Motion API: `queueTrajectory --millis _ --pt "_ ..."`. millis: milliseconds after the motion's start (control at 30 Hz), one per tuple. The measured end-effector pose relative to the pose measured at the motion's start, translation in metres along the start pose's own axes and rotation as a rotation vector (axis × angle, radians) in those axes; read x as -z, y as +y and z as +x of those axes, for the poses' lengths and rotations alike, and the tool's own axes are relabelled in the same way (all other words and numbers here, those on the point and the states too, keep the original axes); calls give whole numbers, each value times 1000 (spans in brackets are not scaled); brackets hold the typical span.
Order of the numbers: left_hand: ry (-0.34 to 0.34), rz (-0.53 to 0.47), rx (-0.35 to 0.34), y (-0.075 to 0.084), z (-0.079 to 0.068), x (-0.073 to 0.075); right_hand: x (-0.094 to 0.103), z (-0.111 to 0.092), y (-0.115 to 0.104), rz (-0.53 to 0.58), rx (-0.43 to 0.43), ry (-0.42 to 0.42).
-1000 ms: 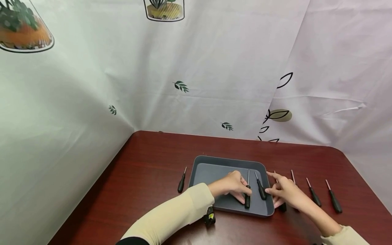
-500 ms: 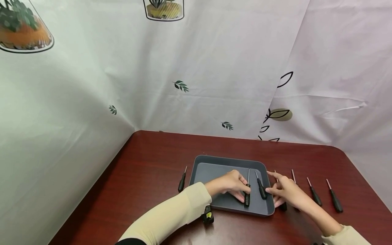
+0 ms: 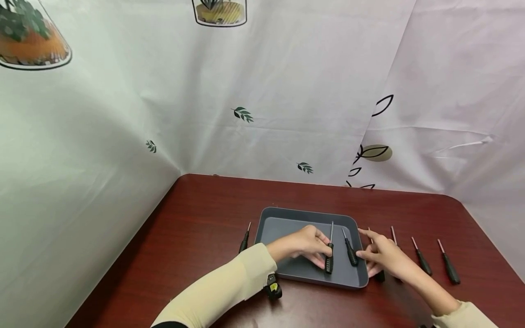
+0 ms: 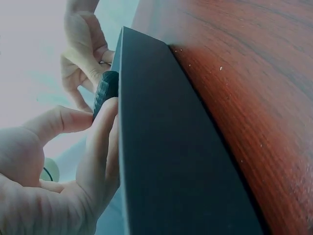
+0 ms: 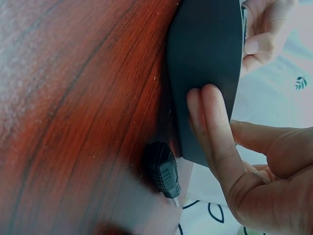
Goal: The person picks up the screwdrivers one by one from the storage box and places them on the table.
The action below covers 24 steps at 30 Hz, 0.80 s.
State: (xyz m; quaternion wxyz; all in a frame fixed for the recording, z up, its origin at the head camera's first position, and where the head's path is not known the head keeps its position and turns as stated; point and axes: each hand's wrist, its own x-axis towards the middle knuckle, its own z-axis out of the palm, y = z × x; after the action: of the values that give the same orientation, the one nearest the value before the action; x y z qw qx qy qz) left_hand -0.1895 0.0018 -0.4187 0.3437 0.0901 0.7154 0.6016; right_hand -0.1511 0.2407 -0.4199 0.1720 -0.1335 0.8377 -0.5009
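My left hand [image 3: 305,245] pinches the black handle of a screwdriver [image 3: 329,263] between thumb and fingers, over the grey tray [image 3: 283,228]. Its metal shaft points toward the far side of the tray. In the left wrist view the ribbed handle [image 4: 108,84] shows just inside the tray wall [image 4: 161,137]. A second screwdriver [image 3: 351,256] lies in the tray, to the right of the held one. My right hand [image 3: 383,256] grips the tray's right side, thumb over the rim. Its fingers [image 5: 217,122] press the outer wall in the right wrist view.
Left of the tray, a screwdriver [image 3: 244,243] lies on the red-brown table [image 3: 213,200], partly behind my left sleeve. Two more, one screwdriver [image 3: 423,263] and another screwdriver [image 3: 451,272], lie at the right. Others are partly hidden by my right hand. A patterned cloth [image 3: 266,146] hangs behind.
My left hand has shifted a little left and away from me, taking the screwdriver with it. The right hand and the tray have stayed in place.
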Motion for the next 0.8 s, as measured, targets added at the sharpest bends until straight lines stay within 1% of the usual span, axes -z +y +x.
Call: queueTrajectory --millis 367,600,800 --pt "-21 -29 -6 -2 -10 17 -1 -1 2 7 8 -6" --pt "-37 -26 -6 3 -14 26 0 0 2 32 12 -10" --pt "-33 -31 -5 5 -21 33 0 0 1 19 17 -12"
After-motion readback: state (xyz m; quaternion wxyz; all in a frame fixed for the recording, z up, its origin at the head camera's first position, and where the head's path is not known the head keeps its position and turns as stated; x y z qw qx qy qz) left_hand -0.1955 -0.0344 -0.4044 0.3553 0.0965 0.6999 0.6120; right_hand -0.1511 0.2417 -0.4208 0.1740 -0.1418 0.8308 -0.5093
